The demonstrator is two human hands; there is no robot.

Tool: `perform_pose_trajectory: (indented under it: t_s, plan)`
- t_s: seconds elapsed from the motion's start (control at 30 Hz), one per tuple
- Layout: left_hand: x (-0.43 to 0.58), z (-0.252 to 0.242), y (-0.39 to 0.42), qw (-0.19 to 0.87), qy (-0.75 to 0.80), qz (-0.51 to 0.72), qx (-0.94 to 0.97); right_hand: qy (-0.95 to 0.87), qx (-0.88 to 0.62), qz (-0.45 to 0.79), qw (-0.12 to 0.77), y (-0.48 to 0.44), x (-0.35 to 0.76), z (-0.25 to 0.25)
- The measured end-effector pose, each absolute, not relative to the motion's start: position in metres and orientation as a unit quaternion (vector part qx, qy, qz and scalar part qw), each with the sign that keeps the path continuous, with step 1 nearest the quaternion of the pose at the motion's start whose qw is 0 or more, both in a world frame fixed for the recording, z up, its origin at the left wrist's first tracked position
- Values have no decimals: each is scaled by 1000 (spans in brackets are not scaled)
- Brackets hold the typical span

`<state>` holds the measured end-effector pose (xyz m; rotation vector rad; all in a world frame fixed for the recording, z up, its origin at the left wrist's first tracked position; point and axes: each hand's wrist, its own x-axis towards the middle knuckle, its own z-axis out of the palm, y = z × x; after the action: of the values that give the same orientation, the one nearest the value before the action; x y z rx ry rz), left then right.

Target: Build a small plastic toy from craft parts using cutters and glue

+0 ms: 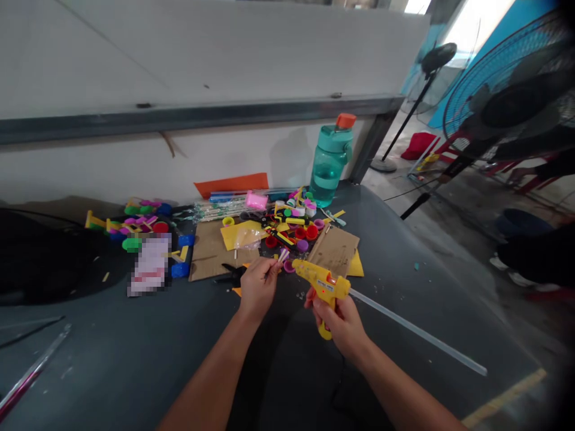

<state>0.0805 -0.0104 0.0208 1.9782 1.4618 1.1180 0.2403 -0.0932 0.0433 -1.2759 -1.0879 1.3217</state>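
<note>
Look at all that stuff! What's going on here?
A person works at a grey table. The right hand grips a yellow glue gun with a long clear glue stick poking out of its back. The left hand pinches some small sticks right at the gun's tip. Behind them lie coloured caps, cardboard, scissors and a bottle.
</note>
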Motion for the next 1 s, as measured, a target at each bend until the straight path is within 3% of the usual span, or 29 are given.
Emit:
perform_pose_trajectory:
  t_s: [1.0]
  plan:
    - [80, 11, -6, 144, 463, 459, 744, -454, -530, 550, 459, -94, 238, 37]
